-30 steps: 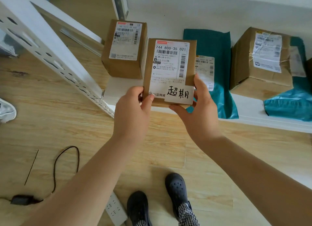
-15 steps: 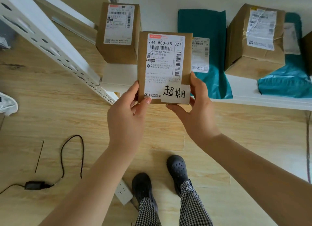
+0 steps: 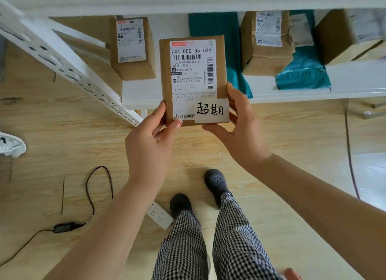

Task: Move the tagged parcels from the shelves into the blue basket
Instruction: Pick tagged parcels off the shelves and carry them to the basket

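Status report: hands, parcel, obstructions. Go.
Left hand and right hand both gripping tagged parcel, off the shelf. Blue basket not in view. Nothing blocking.

— Which parcel carries the tag?
— The flat brown parcel [image 3: 193, 81], upright at centre, label facing up, a white handwritten tag [image 3: 212, 110] at its five o'clock corner.
— Still on the shelf [image 3: 292, 87]?
— No, lifted in front of it.

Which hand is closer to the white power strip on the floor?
Left. The left hand is above the power strip; the right hand is farther, up to its right. Both hold the tagged parcel.
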